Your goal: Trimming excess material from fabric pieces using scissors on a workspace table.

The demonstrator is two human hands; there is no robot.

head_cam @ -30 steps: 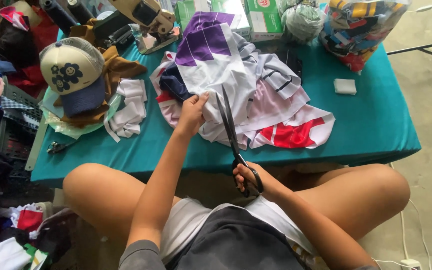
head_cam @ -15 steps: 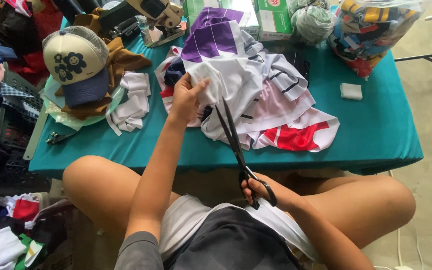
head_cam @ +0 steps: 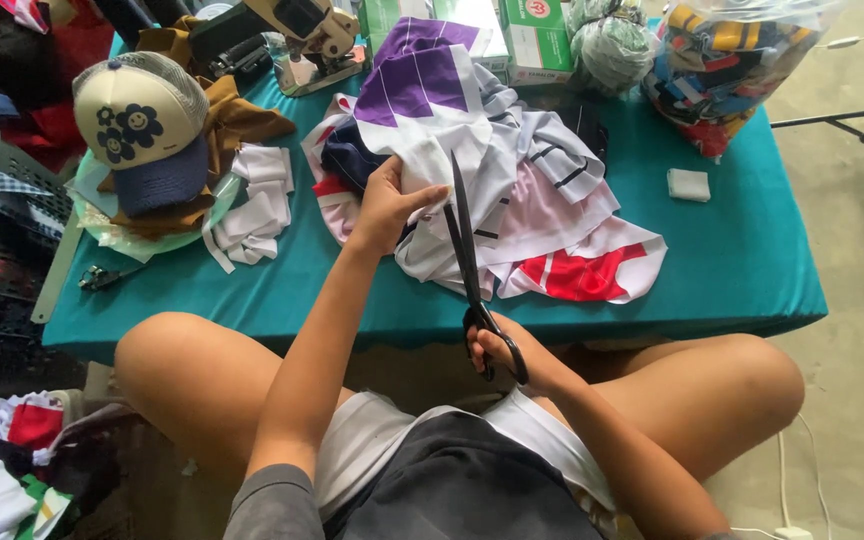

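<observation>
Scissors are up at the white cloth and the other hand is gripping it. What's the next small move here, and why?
Probably close the scissors for a short snip. The left hand pinches the white cloth right beside the blades, whose tips already lie over the fabric, and the right hand sits in the handles. Whether the cloth lies between the blades is hard to tell, so check that first.

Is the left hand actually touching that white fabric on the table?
Touching. The head view shows the left hand gripping a fold of the white fabric, fingers curled into it beside the scissors.
</observation>
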